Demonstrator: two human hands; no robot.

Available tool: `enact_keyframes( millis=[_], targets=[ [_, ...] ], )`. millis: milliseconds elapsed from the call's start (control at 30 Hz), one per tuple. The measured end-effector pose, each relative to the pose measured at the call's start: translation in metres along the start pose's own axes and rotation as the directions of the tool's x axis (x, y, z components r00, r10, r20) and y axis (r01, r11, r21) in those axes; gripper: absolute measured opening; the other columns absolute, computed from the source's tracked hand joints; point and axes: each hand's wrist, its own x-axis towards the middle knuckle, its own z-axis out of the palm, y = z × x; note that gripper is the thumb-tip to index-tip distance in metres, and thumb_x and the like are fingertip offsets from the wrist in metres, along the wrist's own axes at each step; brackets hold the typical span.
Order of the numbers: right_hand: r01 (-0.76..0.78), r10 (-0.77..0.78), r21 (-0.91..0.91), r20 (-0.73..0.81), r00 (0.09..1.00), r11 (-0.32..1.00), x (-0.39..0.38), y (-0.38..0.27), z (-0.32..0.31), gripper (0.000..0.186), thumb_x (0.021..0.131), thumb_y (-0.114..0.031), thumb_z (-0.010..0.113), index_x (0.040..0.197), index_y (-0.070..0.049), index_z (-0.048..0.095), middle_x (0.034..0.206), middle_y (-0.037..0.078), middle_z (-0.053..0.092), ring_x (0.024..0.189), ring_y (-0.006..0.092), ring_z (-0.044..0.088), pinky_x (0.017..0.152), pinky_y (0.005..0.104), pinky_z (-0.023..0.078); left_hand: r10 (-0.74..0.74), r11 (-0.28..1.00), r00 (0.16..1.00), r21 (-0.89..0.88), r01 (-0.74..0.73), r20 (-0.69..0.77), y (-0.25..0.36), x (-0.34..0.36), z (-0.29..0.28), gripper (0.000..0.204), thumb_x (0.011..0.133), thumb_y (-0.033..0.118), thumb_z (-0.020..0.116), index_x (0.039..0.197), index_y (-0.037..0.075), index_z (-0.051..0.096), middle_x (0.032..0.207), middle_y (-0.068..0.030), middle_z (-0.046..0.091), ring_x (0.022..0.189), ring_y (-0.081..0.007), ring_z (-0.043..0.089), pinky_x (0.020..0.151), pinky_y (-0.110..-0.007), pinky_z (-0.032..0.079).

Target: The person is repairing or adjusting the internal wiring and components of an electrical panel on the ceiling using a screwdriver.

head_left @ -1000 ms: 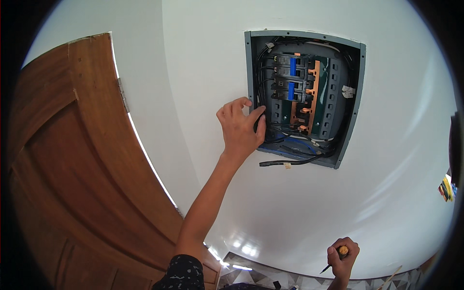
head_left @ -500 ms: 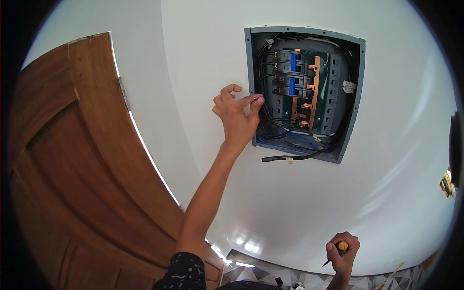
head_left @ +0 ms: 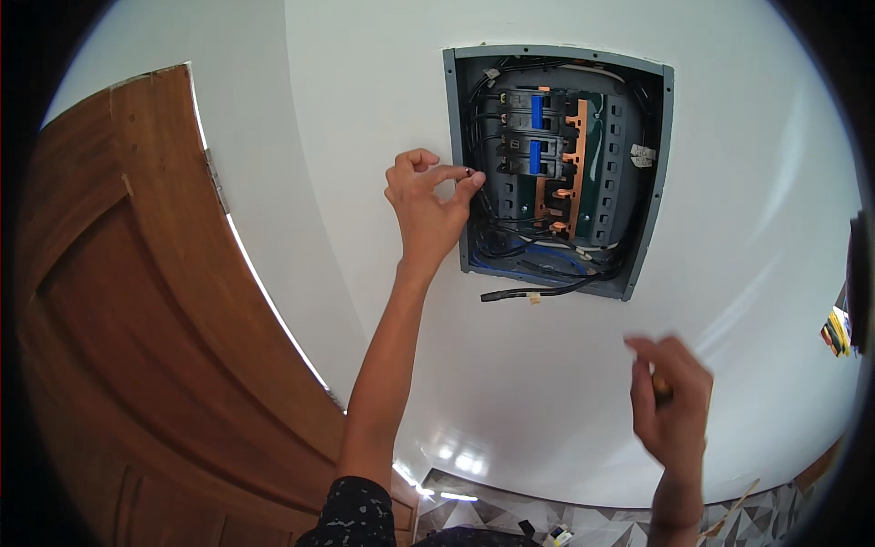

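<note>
A grey electrical panel box point(head_left: 648, 232), uncovered, is set in the white wall. Inside, black circuit breakers point(head_left: 515, 144) with blue levers sit left of a copper busbar point(head_left: 577, 169). Beside the box's left edge, my left hand point(head_left: 427, 205) pinches thumb against forefinger on a tiny dark thing, too small to name. My right hand point(head_left: 676, 401), blurred by motion, is raised below and to the right of the box. Its fingers are curled round a screwdriver point(head_left: 663, 388), of which only a bit of yellowish handle shows; the shaft is hidden.
Black cables point(head_left: 519, 294) bunch in the box's lower part, one end sticking out past the bottom edge. To the left stands a brown wooden door point(head_left: 118, 273). Patterned grey tiles point(head_left: 602, 526) lie along the bottom, and coloured wires point(head_left: 835, 333) show at far right.
My right hand has risen toward the box with the screwdriver, whose tip no longer shows. My left hand keeps its pinch by the box edge. The whole view has shifted slightly.
</note>
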Motion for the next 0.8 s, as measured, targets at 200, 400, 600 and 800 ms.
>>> enact_keyframes(
  millis=[200,400,600,800],
  targets=[
    [0.310,-0.293,-0.407,0.104,0.950,0.859,0.136,-0.033,0.029,0.013,0.084,-0.003,0.067,0.096,-0.005,0.071,0.086,0.014,0.067,0.072,0.0318,0.070,0.062,0.0419,0.055,-0.002,0.998,0.996,-0.064,0.008,0.090,0.012,0.008,0.010,0.020,0.079,0.032,0.085,0.085,0.013,0.081,0.106,-0.0027,0.052,0.107,-0.0219,0.047,0.097,-0.042,0.031],
    [0.347,-0.268,-0.426,0.237,0.934,0.835,0.192,-0.036,0.104,0.007,0.082,-0.005,0.069,0.087,-0.002,0.073,0.084,0.018,0.071,0.073,0.0352,0.072,0.067,0.0402,0.059,0.057,0.997,0.996,-0.062,-0.052,0.076,-0.008,-0.001,0.002,0.021,0.080,0.032,0.084,0.090,0.014,0.080,0.099,-0.0017,0.053,0.100,-0.0210,0.050,0.094,-0.039,0.032],
    [0.250,-0.205,-0.292,0.176,0.963,0.923,0.201,-0.022,0.100,0.011,0.084,-0.009,0.067,0.088,0.001,0.072,0.082,0.018,0.070,0.072,0.0337,0.070,0.070,0.0418,0.056,0.219,0.961,0.974,-0.187,-0.204,0.064,-0.017,0.005,0.011,0.021,0.078,0.025,0.084,0.094,0.014,0.078,0.100,-0.0043,0.056,0.096,-0.0231,0.053,0.090,-0.041,0.036],
    [0.055,-0.056,0.141,0.004,0.998,0.988,0.140,-0.006,0.008,0.019,0.077,-0.010,0.065,0.090,0.000,0.056,0.080,0.016,0.060,0.072,0.0236,0.061,0.068,0.0350,0.049,0.361,0.932,0.904,-0.046,-0.360,0.228,-0.019,-0.015,0.026,0.037,0.080,0.010,0.078,0.116,0.015,0.074,0.121,-0.0104,0.061,0.122,-0.0295,0.050,0.108,-0.045,0.036]
  ],
)
